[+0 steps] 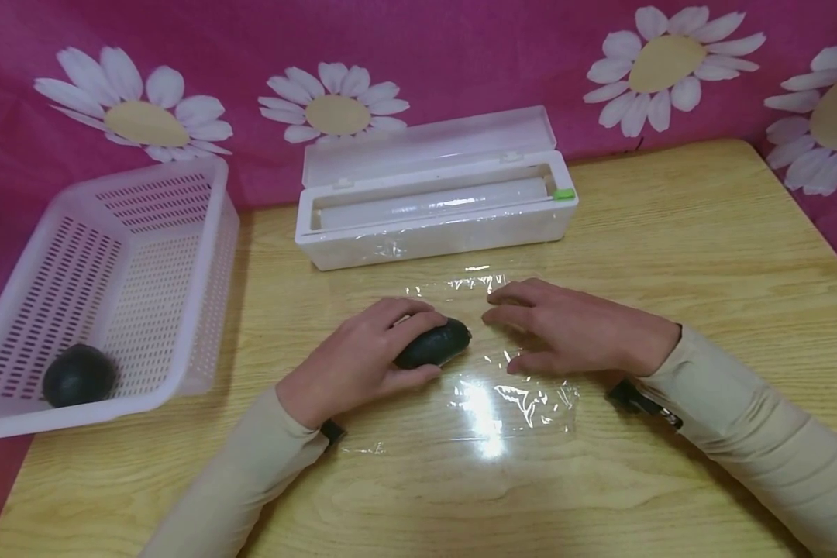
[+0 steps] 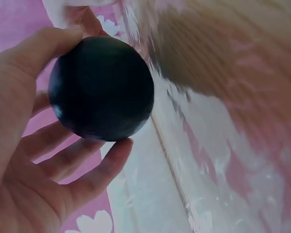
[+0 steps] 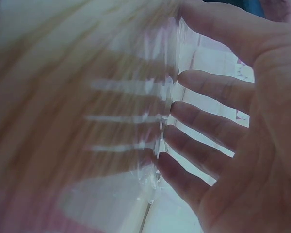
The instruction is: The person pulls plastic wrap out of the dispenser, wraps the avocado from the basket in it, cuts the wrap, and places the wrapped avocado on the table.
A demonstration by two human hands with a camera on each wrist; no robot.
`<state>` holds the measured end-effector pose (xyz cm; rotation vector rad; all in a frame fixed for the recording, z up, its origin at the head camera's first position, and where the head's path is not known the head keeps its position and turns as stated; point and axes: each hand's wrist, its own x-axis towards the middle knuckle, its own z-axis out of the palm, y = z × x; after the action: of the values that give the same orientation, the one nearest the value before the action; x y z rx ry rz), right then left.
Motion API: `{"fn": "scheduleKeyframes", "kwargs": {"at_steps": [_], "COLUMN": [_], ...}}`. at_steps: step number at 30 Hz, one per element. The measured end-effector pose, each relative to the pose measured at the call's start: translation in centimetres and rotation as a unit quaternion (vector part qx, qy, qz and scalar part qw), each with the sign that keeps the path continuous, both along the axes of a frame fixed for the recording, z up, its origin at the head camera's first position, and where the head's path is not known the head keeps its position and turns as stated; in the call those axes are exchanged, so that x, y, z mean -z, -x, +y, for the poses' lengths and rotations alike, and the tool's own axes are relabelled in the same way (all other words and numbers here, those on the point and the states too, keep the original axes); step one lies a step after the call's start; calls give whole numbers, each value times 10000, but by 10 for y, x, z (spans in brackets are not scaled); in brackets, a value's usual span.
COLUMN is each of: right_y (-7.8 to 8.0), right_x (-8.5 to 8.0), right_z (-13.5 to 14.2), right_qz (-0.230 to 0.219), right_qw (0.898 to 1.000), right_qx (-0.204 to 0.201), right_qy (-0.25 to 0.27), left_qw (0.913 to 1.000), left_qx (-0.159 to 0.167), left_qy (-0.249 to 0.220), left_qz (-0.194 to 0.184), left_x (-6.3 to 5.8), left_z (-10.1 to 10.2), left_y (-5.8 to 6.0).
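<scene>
wooden tabletop (image 1: 676,232): left hand (image 1: 363,353) grips dark produce (image 1: 438,343), right hand (image 1: 568,327) over film (image 1: 530,404).

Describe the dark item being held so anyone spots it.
On the wooden table, find the long white box, then the clear film in front of it. Over that film is the dark oblong item, gripped by the left hand; its dark neighbour sits in the slotted basket.

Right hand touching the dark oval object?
No, the head view shows a gap between the right hand and the dark oval object, which the left hand grips.
</scene>
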<state>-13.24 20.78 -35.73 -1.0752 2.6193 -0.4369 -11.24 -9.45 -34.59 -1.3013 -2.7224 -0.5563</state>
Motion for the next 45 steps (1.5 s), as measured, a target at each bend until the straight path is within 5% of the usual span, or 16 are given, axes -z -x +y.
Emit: {"fn": "scheduleKeyframes", "kwargs": {"at_steps": [14, 45], "right_y": [0, -1], "right_x": [-1, 0], "right_z": [-1, 0], "right_qz": [-54, -4], "right_qw": [10000, 10000], "right_qx": [5, -17], "right_qy": [3, -16], "left_qw": [9994, 9993], "left_qx": [44, -88], "left_qy": [343, 168], "left_qz": [40, 325], "left_x": [-1, -10], "left_z": [5, -5], "left_y": [1, -5]}}
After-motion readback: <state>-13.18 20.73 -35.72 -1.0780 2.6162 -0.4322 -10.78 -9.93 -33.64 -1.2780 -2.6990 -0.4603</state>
